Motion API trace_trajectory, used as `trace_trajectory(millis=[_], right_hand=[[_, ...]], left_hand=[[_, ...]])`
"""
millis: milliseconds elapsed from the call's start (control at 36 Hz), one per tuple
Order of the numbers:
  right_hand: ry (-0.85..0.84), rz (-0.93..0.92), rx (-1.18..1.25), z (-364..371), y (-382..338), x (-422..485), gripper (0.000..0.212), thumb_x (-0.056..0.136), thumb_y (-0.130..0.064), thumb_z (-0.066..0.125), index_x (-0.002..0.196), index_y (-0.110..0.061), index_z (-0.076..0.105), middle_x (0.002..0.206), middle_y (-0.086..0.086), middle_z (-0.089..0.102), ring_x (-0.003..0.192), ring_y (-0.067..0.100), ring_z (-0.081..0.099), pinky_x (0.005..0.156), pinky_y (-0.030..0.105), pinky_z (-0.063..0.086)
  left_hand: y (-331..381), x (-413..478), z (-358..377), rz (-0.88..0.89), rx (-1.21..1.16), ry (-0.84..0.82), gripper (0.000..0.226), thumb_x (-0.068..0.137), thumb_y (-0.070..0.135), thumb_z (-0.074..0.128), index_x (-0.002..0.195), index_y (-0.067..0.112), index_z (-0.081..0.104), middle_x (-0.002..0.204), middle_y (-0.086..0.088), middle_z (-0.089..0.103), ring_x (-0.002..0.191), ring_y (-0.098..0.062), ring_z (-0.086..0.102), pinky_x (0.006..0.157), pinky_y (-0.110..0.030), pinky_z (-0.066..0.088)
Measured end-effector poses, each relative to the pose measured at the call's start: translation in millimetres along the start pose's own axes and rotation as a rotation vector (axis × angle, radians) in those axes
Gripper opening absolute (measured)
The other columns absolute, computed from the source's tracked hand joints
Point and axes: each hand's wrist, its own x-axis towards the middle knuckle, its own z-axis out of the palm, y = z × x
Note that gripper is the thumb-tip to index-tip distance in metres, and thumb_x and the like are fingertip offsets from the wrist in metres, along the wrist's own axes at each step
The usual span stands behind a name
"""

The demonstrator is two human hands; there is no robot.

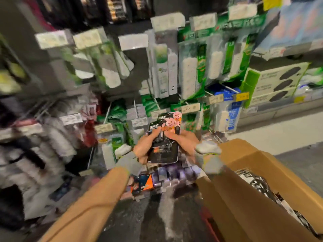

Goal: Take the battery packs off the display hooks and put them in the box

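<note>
Left grip (144, 149) and right grip (187, 141) are both holding a small stack of battery packs (164, 152) at the centre of the view, out in front of the person's chest. Fingers of each grip are curling round the edges of the stack, the left from the left side and the right from the right, with the thumbs pressing on the front card. The packs are black, standing roughly upright, and the tops of two cards are showing pink cartoon figures above the fingers. Grey cuffs (129, 163) are covering both wrists, and a tan sleeve (97, 198) is running back along the left arm towards the camera.

An open cardboard box (262, 154) is sitting low on the right, just beside the right wrist, apart from the held stack. Black and white packs (258, 184) are lying inside it, too blurred to read.

Behind the hands, display hooks (230, 89) are carrying green and white packaged power strips (190, 74), with pale price tags (190, 107) hanging at the hook ends. Purple and dark packages (173, 173) are hanging lower down, just below the held stack; motion blur is hiding their detail. A pale floor (288, 131) is showing at the right, beyond the box.
</note>
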Motion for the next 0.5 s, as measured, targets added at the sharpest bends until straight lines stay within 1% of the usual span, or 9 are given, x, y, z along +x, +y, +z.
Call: trace_trajectory(millis=[28, 83, 139, 167, 278, 361, 417, 472, 500], right_hand=[[0.008, 0.016, -0.032, 0.5, -0.3, 1.2, 0.039, 0.08, -0.039, 0.073, 0.11, -0.014, 0.068, 0.109, 0.005, 0.07, 0.089, 0.018, 0.066, 0.064, 0.018, 0.049], [-0.052, -0.017, -0.086, 28.8, -27.4, -7.8, 0.042, 0.078, -0.043, 0.075, 0.108, -0.014, 0.068, 0.104, 0.004, 0.07, 0.081, 0.015, 0.066, 0.054, 0.015, 0.046], [-0.071, -0.042, -0.068, 40.2, -43.1, -8.5, 0.034, 0.078, -0.035, 0.076, 0.102, -0.013, 0.069, 0.096, 0.001, 0.071, 0.065, 0.005, 0.066, 0.05, 0.01, 0.046], [-0.057, -0.05, -0.035, 41.7, -47.2, -8.7, 0.033, 0.077, -0.032, 0.078, 0.102, -0.012, 0.069, 0.095, 0.001, 0.071, 0.06, 0.002, 0.065, 0.051, 0.009, 0.047], [-0.046, -0.094, -0.009, 66.2, -78.5, -14.0, 0.052, 0.068, -0.033, 0.085, 0.11, -0.012, 0.061, 0.101, 0.005, 0.069, 0.07, 0.008, 0.065, 0.055, 0.017, 0.049], [-0.065, -0.128, 0.05, 76.0, -98.8, -15.0, 0.05, 0.064, -0.03, 0.088, 0.1, -0.015, 0.057, 0.096, 0.005, 0.067, 0.078, 0.015, 0.066, 0.07, 0.029, 0.055], [-0.059, -0.14, 0.058, 78.9, -111.5, -14.9, 0.055, 0.061, -0.032, 0.09, 0.103, -0.014, 0.058, 0.099, 0.007, 0.067, 0.087, 0.02, 0.068, 0.083, 0.037, 0.056], [-0.068, -0.146, 0.076, 80.7, -124.2, -10.0, 0.068, 0.056, -0.035, 0.091, 0.109, -0.009, 0.058, 0.102, 0.009, 0.068, 0.092, 0.024, 0.069, 0.087, 0.041, 0.056], [-0.077, -0.165, 0.092, 80.4, -132.2, -5.0, 0.078, 0.048, -0.039, 0.093, 0.11, -0.006, 0.061, 0.102, 0.011, 0.07, 0.093, 0.026, 0.069, 0.087, 0.044, 0.056]], left_hand=[[-0.2, -1.5, 0.1, -0.023, -0.015, -0.023, 0.053, 0.083, 0.048, 0.067, 0.117, 0.008, 0.068, 0.107, -0.018, 0.072, 0.088, -0.029, 0.073, 0.069, -0.036, 0.06], [17.0, -29.2, -30.3, 0.037, -0.028, -0.012, 0.049, 0.083, 0.053, 0.065, 0.111, 0.014, 0.072, 0.107, -0.017, 0.073, 0.093, -0.03, 0.072, 0.08, -0.041, 0.059], [26.7, -39.0, -42.0, 0.07, -0.037, 0.013, 0.056, 0.073, 0.061, 0.071, 0.107, 0.016, 0.074, 0.111, -0.018, 0.072, 0.098, -0.03, 0.071, 0.091, -0.047, 0.055], [29.9, -40.6, -41.8, 0.066, -0.049, 0.024, 0.063, 0.067, 0.062, 0.076, 0.108, 0.015, 0.074, 0.112, -0.018, 0.071, 0.099, -0.031, 0.071, 0.092, -0.048, 0.055], [53.4, -57.8, -60.4, 0.141, -0.147, 0.144, 0.086, 0.058, 0.062, 0.086, 0.124, 0.01, 0.065, 0.111, -0.016, 0.072, 0.099, -0.031, 0.071, 0.09, -0.047, 0.056], [77.0, -68.4, -66.0, 0.231, -0.163, 0.194, 0.047, 0.085, 0.044, 0.072, 0.116, 0.009, 0.066, 0.1, -0.013, 0.075, 0.088, -0.026, 0.074, 0.078, -0.039, 0.06], [89.2, -70.0, -68.8, 0.259, -0.162, 0.172, 0.044, 0.09, 0.039, 0.067, 0.12, 0.008, 0.065, 0.107, -0.016, 0.073, 0.097, -0.029, 0.072, 0.086, -0.043, 0.058], [102.8, -70.8, -70.2, 0.3, -0.127, 0.161, 0.039, 0.091, 0.038, 0.066, 0.118, 0.009, 0.066, 0.11, -0.016, 0.072, 0.099, -0.029, 0.071, 0.088, -0.042, 0.057], [112.0, -69.2, -70.2, 0.322, -0.124, 0.157, 0.036, 0.092, 0.037, 0.065, 0.115, 0.01, 0.067, 0.11, -0.016, 0.072, 0.097, -0.028, 0.072, 0.087, -0.041, 0.057]])
